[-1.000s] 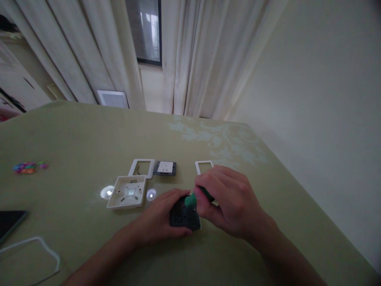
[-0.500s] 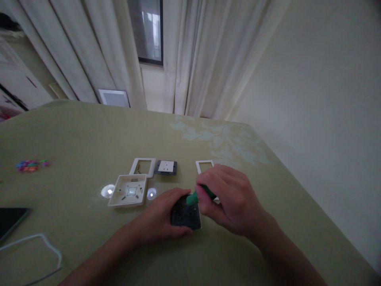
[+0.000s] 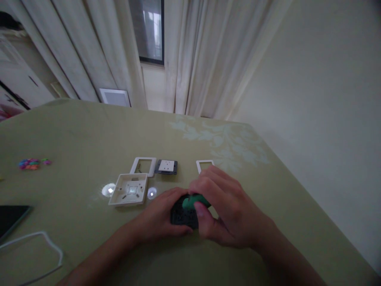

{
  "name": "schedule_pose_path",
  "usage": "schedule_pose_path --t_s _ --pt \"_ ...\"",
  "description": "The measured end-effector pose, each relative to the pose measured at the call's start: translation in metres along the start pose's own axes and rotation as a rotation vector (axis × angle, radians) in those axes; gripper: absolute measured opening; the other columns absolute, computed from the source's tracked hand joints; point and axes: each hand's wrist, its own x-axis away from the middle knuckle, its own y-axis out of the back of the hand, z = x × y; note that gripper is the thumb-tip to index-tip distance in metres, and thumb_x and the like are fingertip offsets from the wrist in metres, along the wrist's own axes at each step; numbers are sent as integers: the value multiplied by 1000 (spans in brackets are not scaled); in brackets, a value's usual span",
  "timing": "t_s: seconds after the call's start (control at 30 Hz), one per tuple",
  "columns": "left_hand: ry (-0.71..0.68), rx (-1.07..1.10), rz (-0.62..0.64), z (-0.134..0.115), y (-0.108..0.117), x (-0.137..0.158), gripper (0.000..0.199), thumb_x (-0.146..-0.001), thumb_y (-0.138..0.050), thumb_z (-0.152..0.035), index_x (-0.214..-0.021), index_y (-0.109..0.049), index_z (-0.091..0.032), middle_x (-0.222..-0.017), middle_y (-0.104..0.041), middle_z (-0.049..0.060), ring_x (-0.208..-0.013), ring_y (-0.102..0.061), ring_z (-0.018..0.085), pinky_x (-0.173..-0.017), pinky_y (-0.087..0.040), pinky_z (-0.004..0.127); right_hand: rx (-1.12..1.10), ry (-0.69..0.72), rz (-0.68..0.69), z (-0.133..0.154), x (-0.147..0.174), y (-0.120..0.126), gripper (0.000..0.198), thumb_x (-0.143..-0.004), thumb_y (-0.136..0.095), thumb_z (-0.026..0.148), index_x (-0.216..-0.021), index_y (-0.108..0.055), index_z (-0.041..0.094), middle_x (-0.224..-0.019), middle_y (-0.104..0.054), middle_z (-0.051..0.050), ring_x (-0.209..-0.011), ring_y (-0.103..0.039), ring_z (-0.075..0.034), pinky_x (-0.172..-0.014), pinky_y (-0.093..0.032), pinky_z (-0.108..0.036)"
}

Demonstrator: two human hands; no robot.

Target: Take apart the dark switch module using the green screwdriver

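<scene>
My left hand (image 3: 162,216) grips the near-black back of a socket module (image 3: 180,216) by its left side, thumb along the near edge and fingers at the far edge. In my right hand (image 3: 228,208) is a green-handled screwdriver (image 3: 190,202), pinched between thumb and fingers over the module's back. Its tip is hidden, so whether it meets a screw cannot be made out. Just beyond the right hand lies a white frame (image 3: 205,161), partly covered. Left of my hands rests an open white mounting box (image 3: 123,190).
Behind the box lie another white frame (image 3: 152,167), small screws (image 3: 139,168) and a socket module (image 3: 166,166) face up. Farther left are colourful small pieces (image 3: 31,163), a dark flat device (image 3: 13,218) and a white cable (image 3: 50,242). A wall (image 3: 333,139) borders the table's right side.
The right hand has turned and shifted slightly left, with the green handle now lying lower across the module. The left hand keeps its grip in the same place.
</scene>
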Motion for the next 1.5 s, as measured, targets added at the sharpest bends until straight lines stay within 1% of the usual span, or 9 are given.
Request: schedule_pose_path --t_s 0.27,0.5,0.7,0.87,1.03,1.1,1.23,1.37,1.5 --pt "-15 56 3 -1 3 0 64 -83 -89 -42 -140 -64 -30 -130 -74 4 -118 -70 32 -102 -58 44 0 -103 38 -1 5 0 18 -110 -64 36 -101 -61 21 -78 -66 3 -67 -57 -14 -63 -38 -29" --pt "-38 60 -21 3 -2 1 70 -80 -92 -34 -143 -61 -30 -143 -70 7 -125 -68 35 -109 -57 50 -133 -90 90 -3 4 -4 17 -110 -54 25 -125 -61 20 -108 -75 -7 -96 -68 -20 -86 -54 -33" --pt "-21 36 7 -1 1 0 60 -80 -91 -35 -134 -66 -27 -131 -73 6 -119 -69 33 -107 -57 50 44 -158 12 -6 4 -5 19 -111 -61 36 -102 -62 20 -83 -70 -1 -70 -61 -16 -67 -45 -30" --pt "-30 58 11 -3 1 0 62 -85 -86 -33 -142 -63 -29 -141 -70 4 -128 -67 34 -113 -55 46 -103 -42 192 0 3 6 19 -113 -53 27 -125 -65 19 -104 -72 -7 -96 -65 -20 -83 -51 -31" --pt "-24 7 18 -3 2 0 70 -77 -94 -40 -139 -65 -28 -133 -74 7 -120 -69 35 -107 -57 49 90 -240 55 -4 4 5 21 -111 -59 36 -104 -67 17 -83 -72 -3 -72 -64 -18 -68 -46 -31" --pt "-30 -3 11 -2 0 0 75 -75 -95 -40 -142 -63 -29 -133 -74 7 -120 -69 36 -107 -57 51 59 -214 68 -3 3 6 17 -110 -58 30 -104 -68 18 -85 -71 -3 -74 -65 -18 -70 -47 -31" --pt "-21 -2 12 0 -3 1 64 -79 -91 -38 -138 -66 -29 -134 -74 5 -121 -69 35 -107 -56 48 -68 -110 165 -3 4 9 26 -106 -55 24 -130 -66 20 -109 -73 -7 -97 -69 -22 -82 -52 -32" --pt "-22 -30 19 0 -3 0 70 -75 -96 -40 -136 -66 -27 -129 -74 7 -116 -69 35 -105 -56 50 125 -192 99 -8 5 8 24 -110 -64 41 -111 -68 18 -93 -75 -6 -83 -70 -21 -75 -50 -32" --pt "-57 16 21 -2 -2 1 69 -81 -90 -36 -144 -63 -28 -136 -73 6 -122 -69 34 -109 -55 47 59 -34 141 -2 3 6 12 -109 -57 24 -115 -66 19 -94 -73 -4 -84 -67 -20 -77 -50 -32"
